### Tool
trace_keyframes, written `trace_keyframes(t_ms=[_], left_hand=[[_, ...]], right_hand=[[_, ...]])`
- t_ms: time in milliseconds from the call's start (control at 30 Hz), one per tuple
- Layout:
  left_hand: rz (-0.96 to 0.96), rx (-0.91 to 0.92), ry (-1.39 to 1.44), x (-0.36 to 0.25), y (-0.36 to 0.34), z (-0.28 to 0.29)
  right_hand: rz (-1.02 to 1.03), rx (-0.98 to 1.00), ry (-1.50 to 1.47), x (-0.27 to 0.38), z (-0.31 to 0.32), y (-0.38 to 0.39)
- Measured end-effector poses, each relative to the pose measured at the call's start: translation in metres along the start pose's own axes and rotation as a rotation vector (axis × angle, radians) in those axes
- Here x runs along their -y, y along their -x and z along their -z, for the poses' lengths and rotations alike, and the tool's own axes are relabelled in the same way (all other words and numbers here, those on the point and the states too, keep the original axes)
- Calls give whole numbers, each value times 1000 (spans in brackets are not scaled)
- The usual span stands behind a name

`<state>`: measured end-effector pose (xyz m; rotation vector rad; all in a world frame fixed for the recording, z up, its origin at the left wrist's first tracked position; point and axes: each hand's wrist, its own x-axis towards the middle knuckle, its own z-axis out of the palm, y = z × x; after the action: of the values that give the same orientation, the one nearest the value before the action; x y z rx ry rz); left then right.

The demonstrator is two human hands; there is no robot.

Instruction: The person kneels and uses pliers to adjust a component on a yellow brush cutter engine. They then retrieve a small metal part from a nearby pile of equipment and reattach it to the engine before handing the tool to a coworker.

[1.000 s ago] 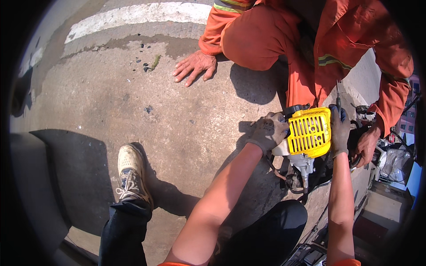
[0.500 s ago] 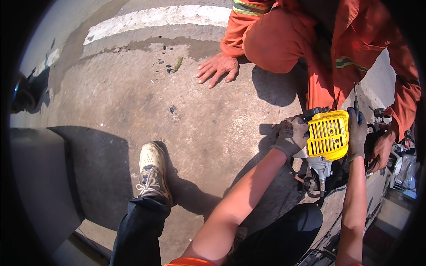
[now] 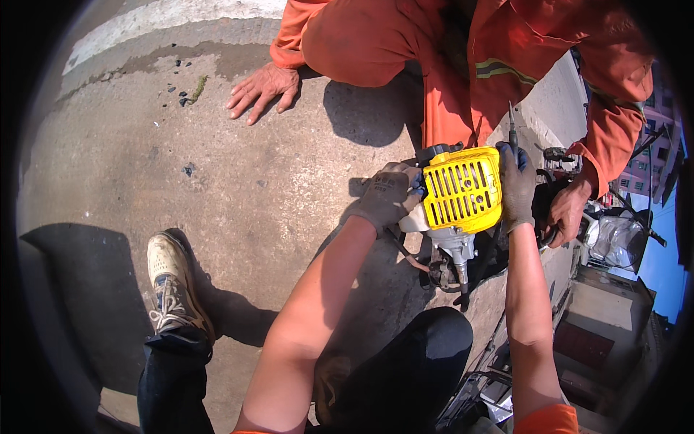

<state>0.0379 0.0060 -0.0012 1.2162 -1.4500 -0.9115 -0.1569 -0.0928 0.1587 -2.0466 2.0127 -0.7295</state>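
A small engine with a yellow slotted cover [image 3: 461,189] and silver housing [image 3: 452,242] rests on a dark assembly. My left hand [image 3: 390,192], in a grey glove, is closed on the engine's left side. My right hand [image 3: 516,189], also gloved, is closed around a screwdriver [image 3: 512,136] pointing upward, against the cover's right side. Right of it, a co-worker's bare hand [image 3: 569,211] grips a dark part I cannot make out. The co-worker's other hand [image 3: 262,90] lies spread on the pavement.
The co-worker, in orange workwear [image 3: 354,36], crouches opposite me. Concrete pavement [image 3: 116,166] has a white painted line [image 3: 166,16] and small dark debris [image 3: 186,98]. My shoe [image 3: 166,271] is at lower left. A vehicle with clear plastic [image 3: 614,242] and buildings [image 3: 654,159] show at right.
The view has shifted, so the scene sits further left and higher than half a second ago. My grip on the engine looks much the same.
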Motion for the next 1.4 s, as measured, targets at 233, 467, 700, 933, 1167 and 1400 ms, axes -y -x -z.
trace_keyframes(t_ms=[233, 467, 700, 933, 1167, 1400], left_hand=[[11, 64, -104, 2, -1, 0], [39, 37, -124, -1, 0, -2], [40, -102, -112, -11, 5, 2], [296, -440, 394, 1, 41, 21], [478, -570, 642, 13, 97, 40], [644, -639, 628, 10, 123, 63]], right_hand=[[11, -4, -34, 1, 1, 1], [-29, 5, -35, 11, 1, 6], [-15, -3, -16, 13, 1, 6], [7, 93, -221, -8, 1, -2], [-6, 123, -271, 1, -3, 6], [-18, 148, -318, 21, -13, 23]])
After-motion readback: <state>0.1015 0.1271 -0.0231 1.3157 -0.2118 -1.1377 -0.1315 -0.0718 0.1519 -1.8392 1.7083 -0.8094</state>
